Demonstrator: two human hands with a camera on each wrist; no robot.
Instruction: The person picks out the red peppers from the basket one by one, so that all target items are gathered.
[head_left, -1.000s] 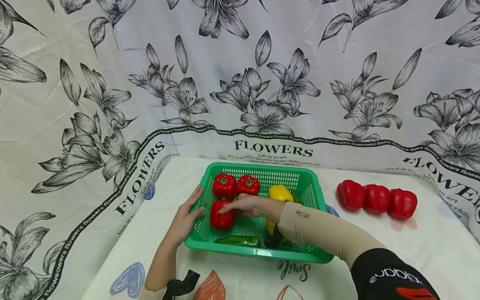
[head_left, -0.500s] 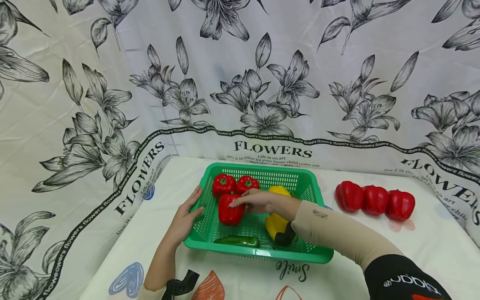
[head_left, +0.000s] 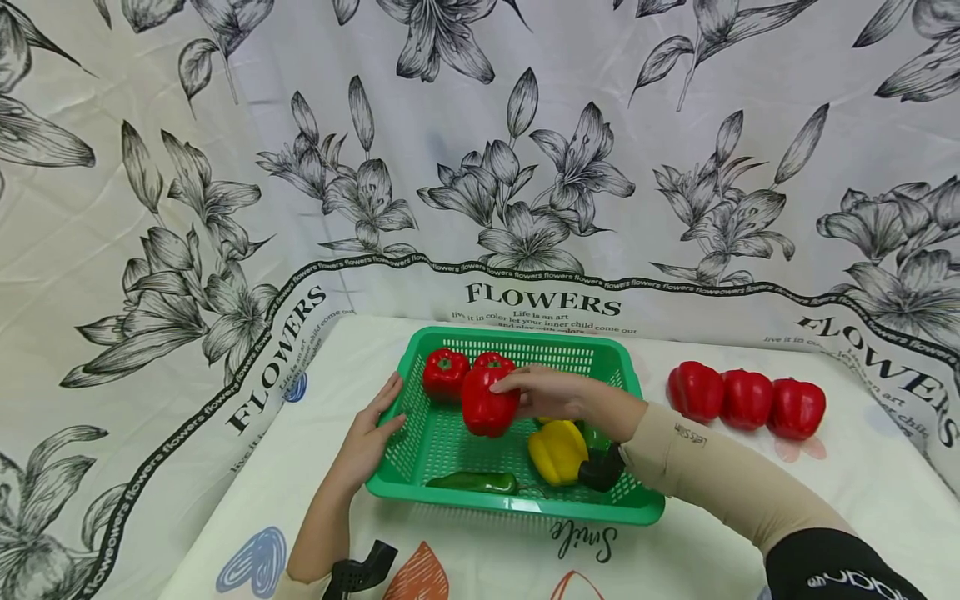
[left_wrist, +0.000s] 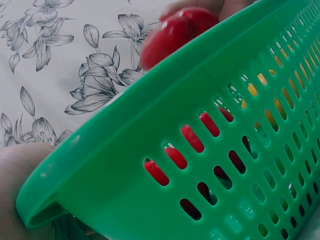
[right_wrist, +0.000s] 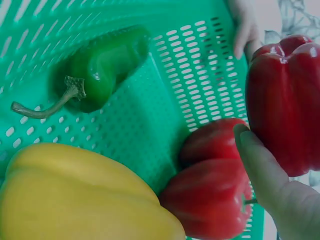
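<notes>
Right hand (head_left: 551, 390) grips a red bell pepper (head_left: 487, 407) above the green basket (head_left: 525, 502); the left hand (head_left: 375, 421), fingers fairly straight, rests against the basket's left side. Work looks partway: three red peppers (head_left: 746, 399) sit on the table (head_left: 862, 492) right of the basket, while two red peppers (head_left: 446, 375), yellow peppers (head_left: 557, 452) and green peppers (head_left: 476, 482) remain inside.

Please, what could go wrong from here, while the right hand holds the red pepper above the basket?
The held red pepper looks smooth and glossy, so it might slip from the right hand and fall back into the green basket.

The black wrist device appears close to the yellow pepper and could bump it.

The left hand is only at the left rim, so the basket might shift if the right arm catches the opposite rim.
</notes>
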